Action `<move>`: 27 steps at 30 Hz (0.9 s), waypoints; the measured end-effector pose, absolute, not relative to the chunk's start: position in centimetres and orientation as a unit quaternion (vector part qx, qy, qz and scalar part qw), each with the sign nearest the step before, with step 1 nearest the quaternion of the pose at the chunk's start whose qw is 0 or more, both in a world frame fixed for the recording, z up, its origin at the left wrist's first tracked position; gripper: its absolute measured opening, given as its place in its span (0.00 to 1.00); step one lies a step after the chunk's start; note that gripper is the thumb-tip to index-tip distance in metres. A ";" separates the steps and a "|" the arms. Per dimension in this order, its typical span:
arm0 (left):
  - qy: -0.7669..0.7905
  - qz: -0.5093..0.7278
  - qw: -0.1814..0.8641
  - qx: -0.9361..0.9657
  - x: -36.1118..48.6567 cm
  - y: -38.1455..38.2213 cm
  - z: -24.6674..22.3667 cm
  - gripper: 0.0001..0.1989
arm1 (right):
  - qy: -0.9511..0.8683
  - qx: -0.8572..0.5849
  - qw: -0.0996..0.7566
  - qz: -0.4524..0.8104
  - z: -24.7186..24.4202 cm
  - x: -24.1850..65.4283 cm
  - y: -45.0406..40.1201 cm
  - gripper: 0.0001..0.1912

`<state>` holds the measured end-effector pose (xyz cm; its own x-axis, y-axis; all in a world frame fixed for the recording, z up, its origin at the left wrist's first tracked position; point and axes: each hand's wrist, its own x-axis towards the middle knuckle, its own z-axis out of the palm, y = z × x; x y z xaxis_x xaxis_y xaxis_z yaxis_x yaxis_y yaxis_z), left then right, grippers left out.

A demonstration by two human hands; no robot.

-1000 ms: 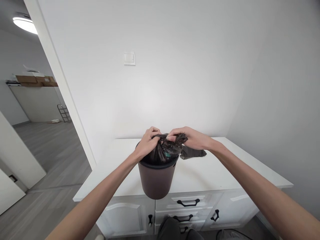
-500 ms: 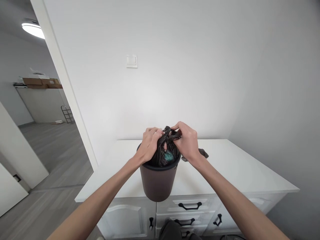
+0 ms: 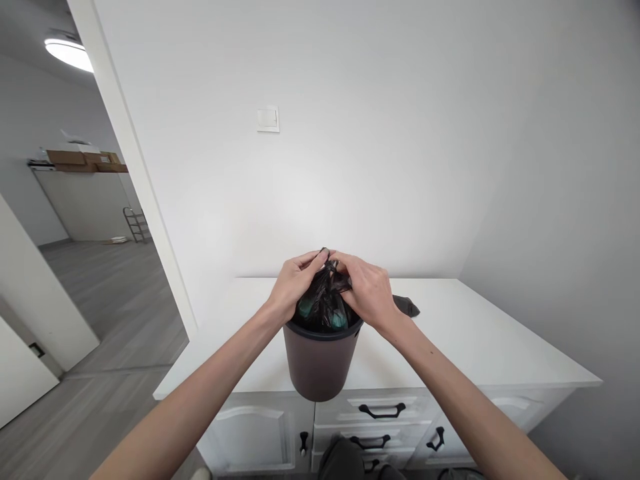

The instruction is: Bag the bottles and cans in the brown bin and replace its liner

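A brown trash bin with a dark rim stands at the front edge of the white cabinet top. Inside it is a black plastic bag, its top gathered and twisted above the rim, with teal-green items showing through. My left hand pinches the gathered top from the left. From the right, my right hand grips the bag's neck, fingers close to those of my left hand. Part of the bag's twist is hidden behind the fingers.
A dark piece of material lies on the white cabinet top right of the bin. Behind rises a wall with a light switch. Black-handled drawers are below. A doorway at left shows cardboard boxes.
My hands have come closer together over the bin, and the bag's top is gathered more tightly between them. More teal-green shows at the left inside the bag.
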<state>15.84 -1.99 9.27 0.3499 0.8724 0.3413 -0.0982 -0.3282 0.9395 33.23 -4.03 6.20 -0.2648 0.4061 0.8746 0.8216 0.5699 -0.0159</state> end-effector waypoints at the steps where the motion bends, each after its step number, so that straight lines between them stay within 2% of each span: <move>1: 0.306 0.496 0.475 0.659 15.6 -1.8 9.1 0.19 | -0.777 -0.398 0.436 -0.218 6.0 33.4 -4.3 0.26; 5: 0.347 0.522 0.300 0.719 14.3 0.3 8.0 0.17 | -0.806 -0.402 0.402 -0.165 5.3 34.1 -6.0 0.23; 8: 0.374 0.499 0.179 0.761 13.0 2.6 7.0 0.17 | -0.827 -0.407 0.381 -0.072 5.0 34.4 -8.1 0.23; 12: 0.413 0.423 0.101 0.800 11.8 5.2 6.0 0.17 | -0.848 -0.401 0.348 0.018 4.8 34.8 -10.9 0.21; 16: 0.418 0.418 0.097 0.800 11.5 5.7 5.9 0.17 | -0.847 -0.408 0.332 0.073 4.7 35.6 -12.2 0.18; 22: 0.367 0.498 0.211 0.757 12.6 1.9 8.3 0.20 | -0.789 -0.508 0.324 0.120 4.6 36.3 -8.9 0.19; 25: 0.330 0.502 0.238 0.763 13.5 -0.3 10.1 0.20 | -0.796 -0.528 0.281 0.094 5.3 35.0 -6.2 0.24; 27: 0.312 0.497 0.231 0.776 13.8 -1.1 10.8 0.19 | -0.816 -0.518 0.242 0.087 6.0 33.8 -4.8 0.22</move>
<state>13.84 -1.14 10.76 0.3112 0.7133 0.6280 0.2536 -0.6991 0.6685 33.82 -4.81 6.00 -0.3465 0.8874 0.3041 0.8033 0.4481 -0.3923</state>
